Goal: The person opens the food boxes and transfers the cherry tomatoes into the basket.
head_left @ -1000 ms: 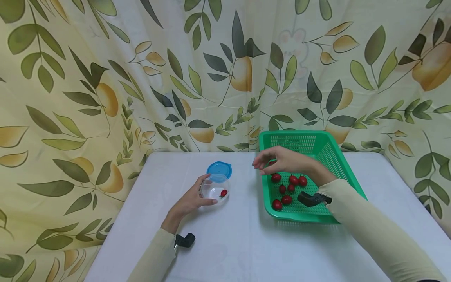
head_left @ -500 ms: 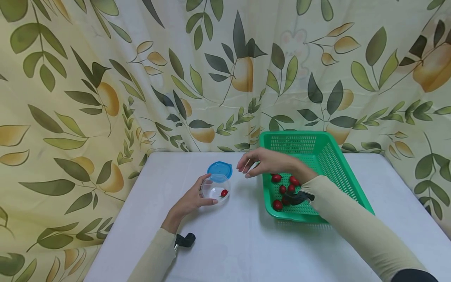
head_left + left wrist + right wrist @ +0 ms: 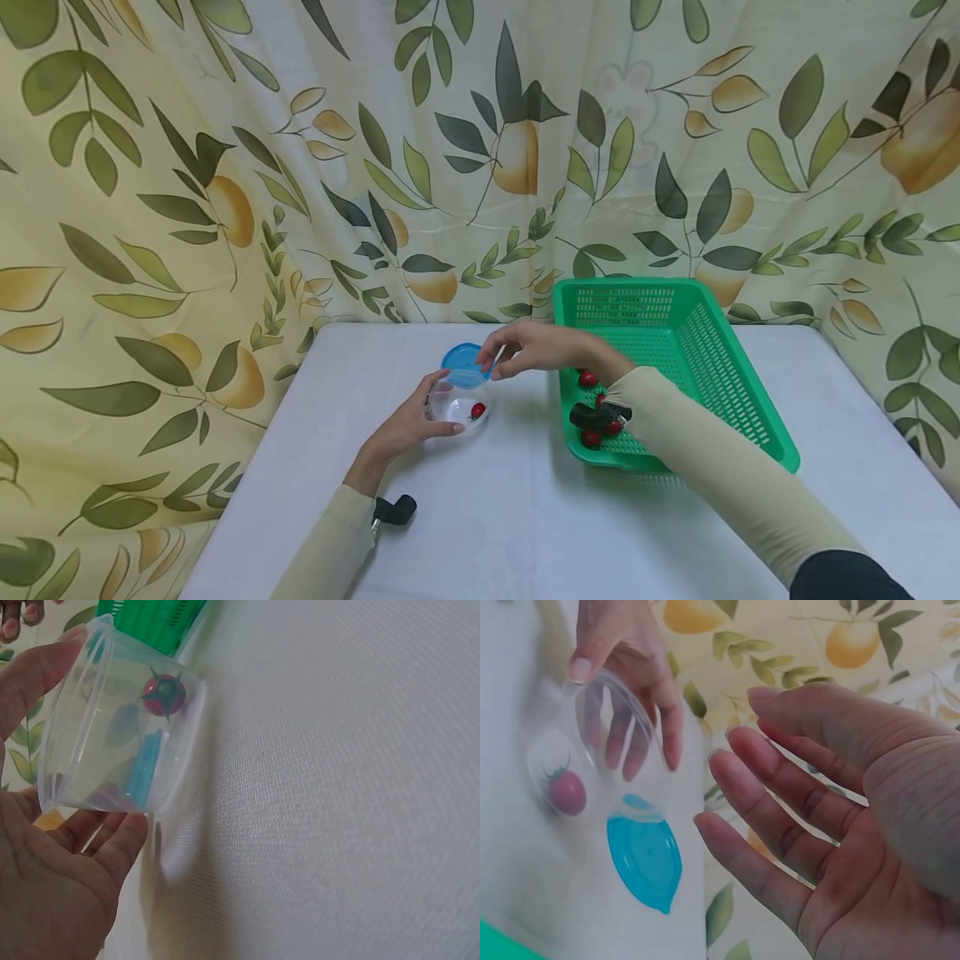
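My left hand (image 3: 405, 427) grips a small clear plastic container (image 3: 127, 742) round its side, thumb on the near side and fingers on the far side. Inside lies one cherry tomato (image 3: 165, 694) with its green calyx. Behind the container, flat on the table, is a blue lid (image 3: 646, 859), partly seen through the clear wall. My right hand (image 3: 542, 347) hovers just right of the lid and container. Its fingers (image 3: 802, 780) are loosely bent, with nothing between them in the right wrist view.
A green plastic basket (image 3: 750, 400) stands on the right of the white table (image 3: 480, 517), under my right forearm. Several cherry tomatoes (image 3: 588, 379) lie in it, partly hidden by the arm. A leaf-patterned curtain (image 3: 450, 167) hangs behind the table.
My right hand has moved left, from above the basket's left side to beside the blue lid. The left hand and the container have stayed in place.
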Motion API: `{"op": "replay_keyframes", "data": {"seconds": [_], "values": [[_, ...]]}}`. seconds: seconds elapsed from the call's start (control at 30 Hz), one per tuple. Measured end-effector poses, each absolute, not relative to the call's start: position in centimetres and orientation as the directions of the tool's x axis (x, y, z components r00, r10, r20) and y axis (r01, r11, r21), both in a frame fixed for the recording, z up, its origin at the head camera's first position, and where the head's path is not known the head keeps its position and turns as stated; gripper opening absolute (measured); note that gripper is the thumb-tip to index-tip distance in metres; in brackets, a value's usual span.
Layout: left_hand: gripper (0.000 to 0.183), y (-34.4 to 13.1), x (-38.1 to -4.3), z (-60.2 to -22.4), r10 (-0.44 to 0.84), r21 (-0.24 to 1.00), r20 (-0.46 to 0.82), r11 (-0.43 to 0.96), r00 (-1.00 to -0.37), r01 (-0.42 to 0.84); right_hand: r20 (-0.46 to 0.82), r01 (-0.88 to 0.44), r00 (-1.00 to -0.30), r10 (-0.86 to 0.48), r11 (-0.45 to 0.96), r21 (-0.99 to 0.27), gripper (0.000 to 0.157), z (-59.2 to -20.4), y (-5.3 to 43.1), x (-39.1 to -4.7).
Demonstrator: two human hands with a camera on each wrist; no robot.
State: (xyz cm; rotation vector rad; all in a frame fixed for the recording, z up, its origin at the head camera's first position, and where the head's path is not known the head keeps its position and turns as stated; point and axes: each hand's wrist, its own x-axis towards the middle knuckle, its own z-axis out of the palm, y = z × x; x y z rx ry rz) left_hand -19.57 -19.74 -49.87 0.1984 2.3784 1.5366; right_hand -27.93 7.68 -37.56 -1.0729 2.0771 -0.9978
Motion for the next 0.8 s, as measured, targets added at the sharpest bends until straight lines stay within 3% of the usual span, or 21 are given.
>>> {"op": "replay_keyframes", "data": {"seconds": [0.8], "values": [[0.096,-20.0,-19.6,-50.0,0.311,0.943,-0.134,0.333,-0.941,-0.024,-0.185,-0.362,-0.391,-0.902,0.336,-0.869,0.040,-40.3,2.6,-27.4]]}}
